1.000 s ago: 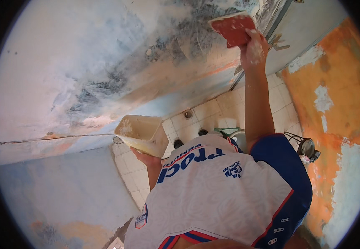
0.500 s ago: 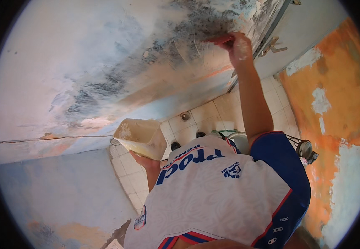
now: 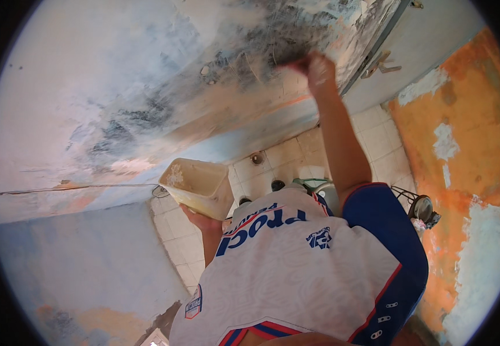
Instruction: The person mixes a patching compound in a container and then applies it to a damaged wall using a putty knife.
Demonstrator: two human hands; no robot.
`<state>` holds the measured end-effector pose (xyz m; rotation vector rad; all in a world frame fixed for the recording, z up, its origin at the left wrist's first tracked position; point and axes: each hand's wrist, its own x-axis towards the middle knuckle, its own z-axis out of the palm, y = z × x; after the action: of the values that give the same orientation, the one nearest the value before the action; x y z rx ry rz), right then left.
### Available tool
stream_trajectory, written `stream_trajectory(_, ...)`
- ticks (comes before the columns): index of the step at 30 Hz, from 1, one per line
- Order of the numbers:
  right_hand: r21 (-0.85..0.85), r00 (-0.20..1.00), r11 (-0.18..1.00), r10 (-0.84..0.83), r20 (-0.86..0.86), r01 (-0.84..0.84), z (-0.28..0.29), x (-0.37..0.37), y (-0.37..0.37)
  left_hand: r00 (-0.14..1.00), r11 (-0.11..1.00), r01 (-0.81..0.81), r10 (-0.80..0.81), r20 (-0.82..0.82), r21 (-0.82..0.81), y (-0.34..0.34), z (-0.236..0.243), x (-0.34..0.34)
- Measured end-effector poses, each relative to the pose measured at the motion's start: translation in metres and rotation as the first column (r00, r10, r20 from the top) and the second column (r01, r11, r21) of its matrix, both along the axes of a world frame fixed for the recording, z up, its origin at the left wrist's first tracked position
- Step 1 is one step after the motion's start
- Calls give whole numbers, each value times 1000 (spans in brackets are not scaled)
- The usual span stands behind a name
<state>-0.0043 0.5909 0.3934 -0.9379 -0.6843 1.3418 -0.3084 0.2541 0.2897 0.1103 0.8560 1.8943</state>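
Observation:
My left hand [image 3: 201,218] holds up a cream rectangular plastic tub [image 3: 221,193] from below and the side. White residue coats its inner wall, and its mouth tilts toward me. Stretched up to the patchy wall [image 3: 163,75], my right hand [image 3: 319,70] is at a dark, smeared area. White residue shows on the back of that hand. Its fingers look drawn together, blurred by motion, and whatever they grip is hidden. Around the hand the wall surface is streaked black, grey, peach and white.
To the right of my raised arm is a grey door with a metal handle [image 3: 382,66]. An orange, patched wall [image 3: 469,132] stands on the far right. Below lies a tiled floor with a drain [image 3: 256,158]. A dark metal rack [image 3: 414,205] is beside my right sleeve.
My right hand has moved slightly left and down along the wall. The tub in my left hand has shifted only a little.

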Motion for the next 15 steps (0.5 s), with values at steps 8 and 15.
stream_trajectory(8,57,983,997,-50,-175,61,-32,35,-67,997,998,-65,64,35,2,-6,8,0)
stream_trajectory(15,18,981,995,100,-167,-98,-128,10,-3,998,999,-44,44,38,5,-6,9,3)
